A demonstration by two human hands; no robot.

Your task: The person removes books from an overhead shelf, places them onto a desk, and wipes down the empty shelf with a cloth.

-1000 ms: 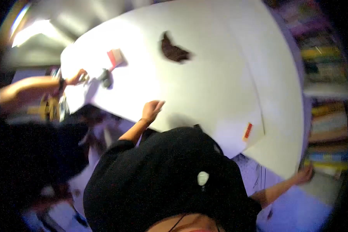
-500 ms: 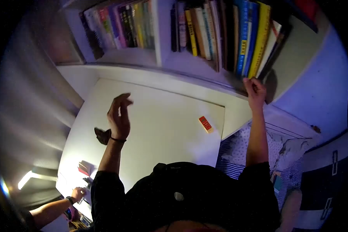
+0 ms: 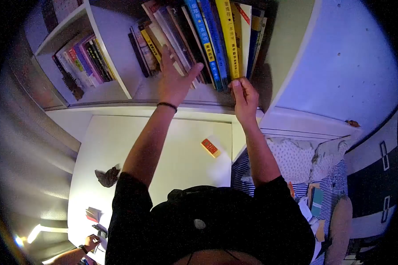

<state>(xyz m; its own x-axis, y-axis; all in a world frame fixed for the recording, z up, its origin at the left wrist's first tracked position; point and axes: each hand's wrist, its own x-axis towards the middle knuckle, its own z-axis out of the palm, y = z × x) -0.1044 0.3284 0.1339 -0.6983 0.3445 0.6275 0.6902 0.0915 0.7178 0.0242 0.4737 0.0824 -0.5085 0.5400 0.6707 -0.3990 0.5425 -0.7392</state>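
Note:
A yellow book point(image 3: 231, 42) stands in the shelf's right compartment, and my right hand point(image 3: 244, 95) pinches its bottom edge between thumb and fingers. Left of it are blue books point(image 3: 205, 44). My left hand point(image 3: 177, 81) is raised in front of the books to the left, with its thumb and fingers apart and nothing held. A small yellow book point(image 3: 150, 43) and several pale books are near its fingertips. Whether those fingers touch any book is hard to tell.
Below the shelf point(image 3: 199, 95), a white table point(image 3: 177, 176) holds a red and yellow box point(image 3: 211, 148) and a dark crumpled cloth point(image 3: 107, 176). Another person's hand point(image 3: 92, 242) is by a lamp point(image 3: 34, 233) at lower left. More books point(image 3: 86, 64) stand in the left compartment.
The view has turned to the shelf. My left hand has moved up from over the table to the books. My right hand has come from the shelf's edge to the yellow book's bottom.

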